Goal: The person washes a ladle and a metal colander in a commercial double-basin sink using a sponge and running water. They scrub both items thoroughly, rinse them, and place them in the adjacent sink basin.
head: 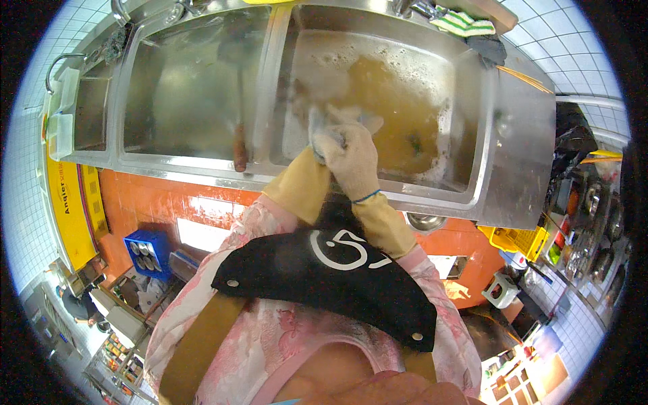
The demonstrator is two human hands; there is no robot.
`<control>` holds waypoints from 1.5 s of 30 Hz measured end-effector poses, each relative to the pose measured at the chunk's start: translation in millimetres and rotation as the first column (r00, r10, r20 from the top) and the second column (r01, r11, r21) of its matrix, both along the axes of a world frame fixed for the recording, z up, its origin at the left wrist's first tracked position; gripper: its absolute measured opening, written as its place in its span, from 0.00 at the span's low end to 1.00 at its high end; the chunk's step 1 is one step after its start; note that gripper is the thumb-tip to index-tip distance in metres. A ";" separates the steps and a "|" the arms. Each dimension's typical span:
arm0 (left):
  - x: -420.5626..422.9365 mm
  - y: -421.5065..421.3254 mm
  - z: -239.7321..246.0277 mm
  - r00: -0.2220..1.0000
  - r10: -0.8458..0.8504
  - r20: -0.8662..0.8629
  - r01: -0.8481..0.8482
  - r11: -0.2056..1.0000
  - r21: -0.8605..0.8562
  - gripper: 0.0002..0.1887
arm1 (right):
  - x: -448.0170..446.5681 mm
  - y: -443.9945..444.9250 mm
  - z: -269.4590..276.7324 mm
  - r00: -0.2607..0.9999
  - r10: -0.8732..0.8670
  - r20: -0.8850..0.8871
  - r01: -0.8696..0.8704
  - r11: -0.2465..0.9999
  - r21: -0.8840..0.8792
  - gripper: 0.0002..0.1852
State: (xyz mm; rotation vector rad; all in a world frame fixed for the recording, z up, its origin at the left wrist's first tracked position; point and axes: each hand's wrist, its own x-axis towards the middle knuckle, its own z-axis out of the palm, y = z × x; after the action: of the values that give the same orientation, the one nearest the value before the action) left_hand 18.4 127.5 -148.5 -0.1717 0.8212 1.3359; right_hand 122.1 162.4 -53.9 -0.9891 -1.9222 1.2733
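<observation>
Both my hands are over the left part of the right sink basin (471,172), which holds brown, foamy water. My right hand (352,152) wears a whitish knit glove with a blue edge over a yellow rubber glove. Its fingers are bent and meet my left hand (317,150), whose yellow cuff (298,182) shows below. Most of the left hand is covered or blurred. A pale, blurred thing (372,122) shows just beyond the right fingers; whether either hand grips it cannot be made out. A dark lump (415,144) is in the water to the right.
In the left basin's cloudy water (187,91) leans a long tool with a wooden handle (239,147). A striped cloth (463,23), a dark cloth (487,49) and thin sticks (524,79) lie on the right rim. Behind me are a blue crate (147,253) and a yellow basket (516,243).
</observation>
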 end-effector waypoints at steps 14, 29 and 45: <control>-17.0 0.6 -21.7 -0.357 0.034 -0.933 0.221 0.974 -0.049 0.30 | 62.0 157.1 -159.4 0.807 -0.047 0.589 -0.096 0.973 0.210 0.32; -32.1 -14.8 -44.8 0.957 0.195 -0.216 -0.285 0.774 -0.565 0.36 | -20.3 83.7 -189.4 0.547 0.382 0.745 -0.346 0.914 -0.214 0.25; -23.1 -9.9 -26.5 -0.213 -0.325 -0.922 0.234 0.899 -0.371 0.29 | -47.1 56.3 -60.0 0.889 0.161 0.428 -0.300 0.912 0.280 0.19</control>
State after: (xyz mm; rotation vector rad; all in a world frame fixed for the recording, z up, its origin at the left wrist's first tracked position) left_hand -4.7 117.6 -174.9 1.2250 2.1071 0.7062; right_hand 75.0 218.7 -113.9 -0.9014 -2.5398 0.8531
